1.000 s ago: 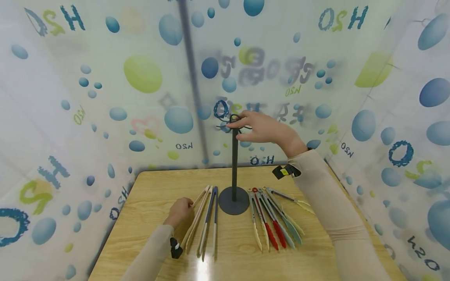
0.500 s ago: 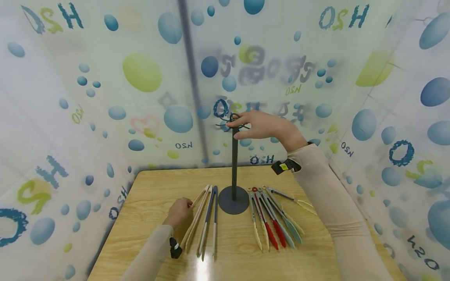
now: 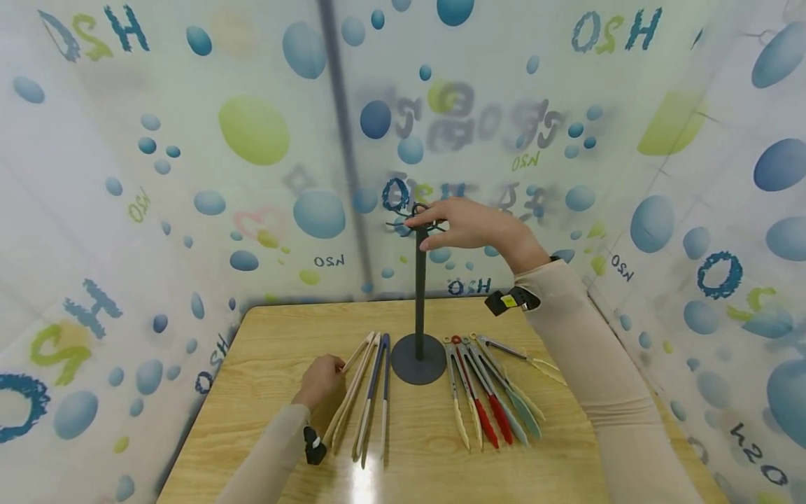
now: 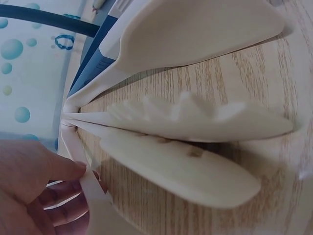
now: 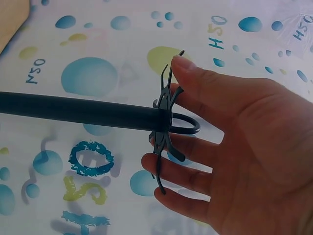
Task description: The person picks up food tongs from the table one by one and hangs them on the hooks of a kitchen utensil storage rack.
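On the table's left half, my left hand (image 3: pixel 321 381) pinches one arm of a cream pair of tongs (image 4: pixel 88 183) between thumb and fingers. Cream heads, some notched or slotted, lie beside it in the left wrist view, along with a blue-handled pair of tongs (image 3: pixel 385 378). At the top of a dark upright stand (image 3: pixel 420 294), my right hand (image 3: pixel 472 224) spreads its fingers about the ring of hooks (image 5: pixel 166 112). Its thumb tip touches or nearly touches one hook, and the other fingers pass behind the hooks. Nothing hangs on the visible hooks.
Several locking tongs (image 3: pixel 494 399) with cream, red and green heads fan out right of the stand's round base (image 3: pixel 418 378). The wooden table (image 3: pixel 277 336) meets bubble-printed curtains (image 3: pixel 252 133) at back and sides.
Both hands stay almost where they were. The view shifts very slightly; the right hand lies slightly lower on the hooks' side, and the tongs have not visibly moved.
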Demonstrator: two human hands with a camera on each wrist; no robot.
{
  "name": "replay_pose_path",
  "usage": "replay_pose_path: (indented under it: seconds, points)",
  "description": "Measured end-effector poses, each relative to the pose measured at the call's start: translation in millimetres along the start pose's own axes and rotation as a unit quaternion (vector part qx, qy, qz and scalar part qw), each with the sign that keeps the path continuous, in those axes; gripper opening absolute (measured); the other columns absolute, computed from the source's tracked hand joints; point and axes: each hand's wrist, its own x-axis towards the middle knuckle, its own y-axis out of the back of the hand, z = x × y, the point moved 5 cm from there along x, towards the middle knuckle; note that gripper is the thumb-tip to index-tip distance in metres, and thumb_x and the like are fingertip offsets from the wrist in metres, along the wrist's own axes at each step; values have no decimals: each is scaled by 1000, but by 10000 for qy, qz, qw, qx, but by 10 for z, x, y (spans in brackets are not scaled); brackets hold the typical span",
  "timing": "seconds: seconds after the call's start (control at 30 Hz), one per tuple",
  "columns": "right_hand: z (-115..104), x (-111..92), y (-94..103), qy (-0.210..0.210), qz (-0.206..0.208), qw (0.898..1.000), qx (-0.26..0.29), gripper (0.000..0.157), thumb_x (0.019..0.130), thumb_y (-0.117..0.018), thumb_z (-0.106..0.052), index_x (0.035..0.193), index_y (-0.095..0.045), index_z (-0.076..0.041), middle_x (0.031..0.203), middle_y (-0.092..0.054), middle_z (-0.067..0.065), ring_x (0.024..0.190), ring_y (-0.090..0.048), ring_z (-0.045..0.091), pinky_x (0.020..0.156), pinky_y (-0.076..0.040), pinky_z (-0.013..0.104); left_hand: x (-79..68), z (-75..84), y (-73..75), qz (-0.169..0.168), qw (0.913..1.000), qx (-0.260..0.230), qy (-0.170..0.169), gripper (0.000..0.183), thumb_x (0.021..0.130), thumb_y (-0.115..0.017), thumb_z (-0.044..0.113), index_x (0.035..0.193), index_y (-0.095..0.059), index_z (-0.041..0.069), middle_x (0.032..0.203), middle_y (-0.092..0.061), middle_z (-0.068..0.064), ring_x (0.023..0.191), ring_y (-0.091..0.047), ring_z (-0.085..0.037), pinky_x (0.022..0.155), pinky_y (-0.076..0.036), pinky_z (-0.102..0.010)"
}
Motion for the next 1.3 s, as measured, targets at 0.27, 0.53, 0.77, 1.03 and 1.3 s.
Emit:
replay_pose_path:
  seconds: [0.27, 0.53, 0.77, 1.03, 1.3]
  points:
    - [0, 2, 7, -84, 126, 9996, 249, 80, 94, -68, -33, 159, -20, -31, 158, -39, 10, 137, -48, 37, 107, -45, 52, -35, 23, 53, 43, 9999, -114, 43, 18, 91, -65, 5, 105, -76, 2, 96, -76, -14, 77, -70, -22, 62, -55, -37]
    - [23, 14, 23, -288, 163, 9992, 223, 84, 93, -70, -34, 159, -20, -22, 154, -43, 14, 139, -46, 34, 107, -44, 52, -61, 56, 154, 79, 9993, -378, -20, 21, 94, -63, 8, 110, -73, -1, 95, -74, -15, 72, -66, -20, 59, -53, -35]
    - [33, 32, 22, -401, 119, 9987, 305, 83, 93, -68, -41, 159, -20, -25, 154, -42, 12, 141, -43, 32, 110, -42, 52, -9, 41, 213, 247, 9993, -142, -226, 21, 92, -63, 3, 111, -72, -2, 100, -74, -17, 83, -70, -28, 68, -57, -41]
    - [10, 13, 39, -329, 87, 9991, 261, 78, 96, -64, -36, 159, -20, -23, 154, -42, 12, 140, -45, 33, 109, -43, 52, 2, 108, 400, 416, 9982, -271, -342, 24, 94, -63, 6, 116, -71, -2, 104, -73, -18, 88, -70, -31, 70, -57, -42]
    - [-4, 18, 26, -458, 233, 9985, 186, 85, 94, -65, -41, 160, -16, -20, 156, -41, 14, 141, -44, 34, 112, -40, 52, 57, 209, 609, 594, 9934, -859, -480, 27, 96, -62, 8, 120, -68, -2, 104, -73, -20, 74, -71, -22, 59, -54, -31]
